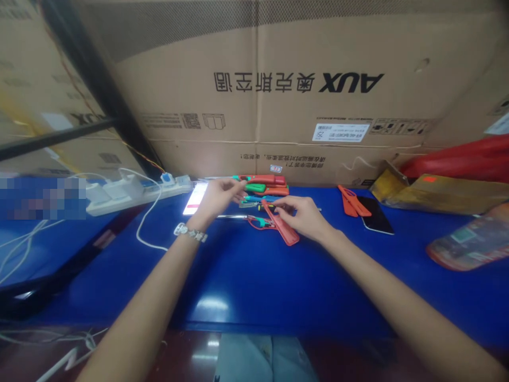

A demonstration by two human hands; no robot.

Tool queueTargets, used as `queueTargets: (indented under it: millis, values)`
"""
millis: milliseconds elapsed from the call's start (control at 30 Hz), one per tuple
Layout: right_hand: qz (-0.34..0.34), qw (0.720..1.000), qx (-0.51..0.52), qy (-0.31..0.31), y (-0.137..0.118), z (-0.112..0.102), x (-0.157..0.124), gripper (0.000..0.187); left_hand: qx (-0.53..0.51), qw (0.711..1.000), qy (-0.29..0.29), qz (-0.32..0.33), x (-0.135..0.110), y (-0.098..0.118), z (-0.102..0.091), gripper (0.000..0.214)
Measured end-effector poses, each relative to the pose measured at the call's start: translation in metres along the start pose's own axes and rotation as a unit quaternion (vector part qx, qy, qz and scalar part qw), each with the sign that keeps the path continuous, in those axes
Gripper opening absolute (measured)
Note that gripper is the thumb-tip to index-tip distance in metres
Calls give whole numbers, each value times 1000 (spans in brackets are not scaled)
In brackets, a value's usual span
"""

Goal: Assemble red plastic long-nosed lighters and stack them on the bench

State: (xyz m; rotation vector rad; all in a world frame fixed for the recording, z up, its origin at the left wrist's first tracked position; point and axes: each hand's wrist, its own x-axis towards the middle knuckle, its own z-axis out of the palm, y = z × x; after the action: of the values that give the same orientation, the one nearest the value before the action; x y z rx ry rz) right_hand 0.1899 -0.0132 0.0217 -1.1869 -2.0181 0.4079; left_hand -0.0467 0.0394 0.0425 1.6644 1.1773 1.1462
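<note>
big box stood behind the table, across its back edge. on the table, left to right: power strip at back left, its cable trailing forward; phone; tool pile, near the box; flat strips partly on a second phone; small carton behind right, plastic container in front of it. left hand was between first phone and pile, right hand at the pile's right, loose strip by its fingers.
</note>
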Motion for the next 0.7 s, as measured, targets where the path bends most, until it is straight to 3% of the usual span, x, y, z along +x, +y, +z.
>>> queueTargets:
  millis: [100, 200, 367, 467, 567, 633, 700]
  values:
    - [-15, 1000, -10, -7, 4, 8, 2, 24, 61, 997, 17, 49, 0, -12, 1, 30]
    - [4, 996, -88, -2, 3, 12, -3, 18, 134, 985, 1, 105, -10, -22, 9, 23]
    - [82, 965, -249, -7, -18, 8, -23, 39, 183, 968, -61, 158, -27, -20, 27, 16]
    - [148, 943, -290, -61, -33, 9, -34, 48, 192, 963, -89, 169, -32, -16, 37, 14]
    - [174, 935, -290, -110, -44, 15, -41, 33, 199, 958, -97, 181, -35, -15, 43, 16]
    - [157, 940, -279, -113, -47, 18, -43, 13, 200, 957, -84, 191, -37, -15, 43, 15]
    - [138, 944, -278, -108, -47, 18, -43, 6, 199, 957, -68, 201, -38, -14, 42, 16]
